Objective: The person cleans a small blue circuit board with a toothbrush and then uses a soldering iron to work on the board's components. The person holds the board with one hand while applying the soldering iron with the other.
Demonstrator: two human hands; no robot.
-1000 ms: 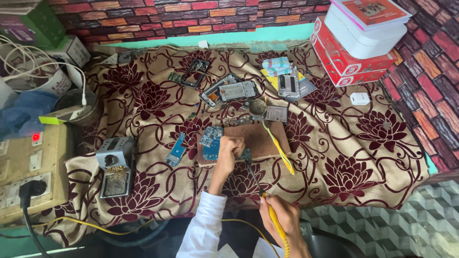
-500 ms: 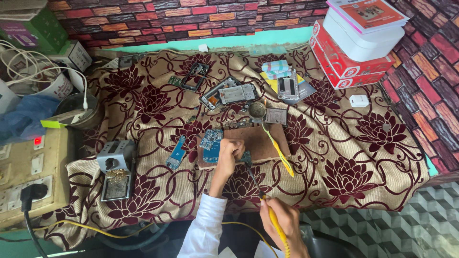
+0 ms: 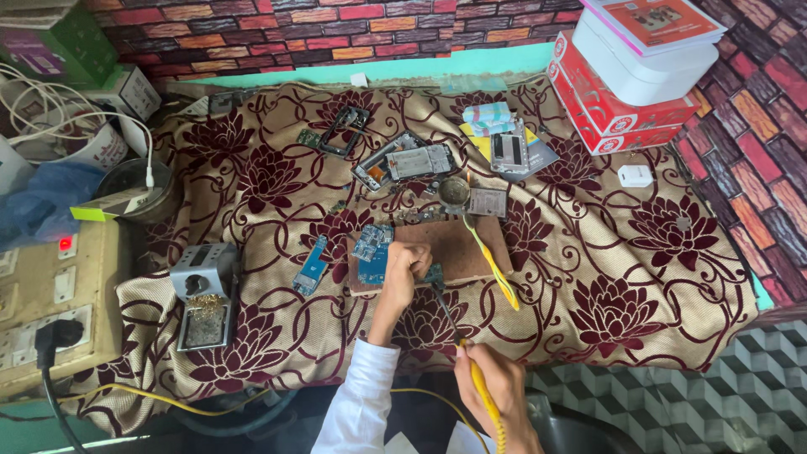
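Left hand (image 3: 407,262) pinches a small board (image 3: 432,275) on the wooden block (image 3: 454,245); right hand (image 3: 492,391) grips the soldering iron (image 3: 476,378). Board looks light, stiff, fragile (hold by edges).

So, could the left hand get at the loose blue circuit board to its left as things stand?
Probably yes. The left hand rests on the wooden board, and the blue circuit board lies close by on the cloth with nothing between them.

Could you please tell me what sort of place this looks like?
Probably a small phone-repair bench: opened phones and circuit boards lie on a floral cloth, and the right hand holds a soldering iron.
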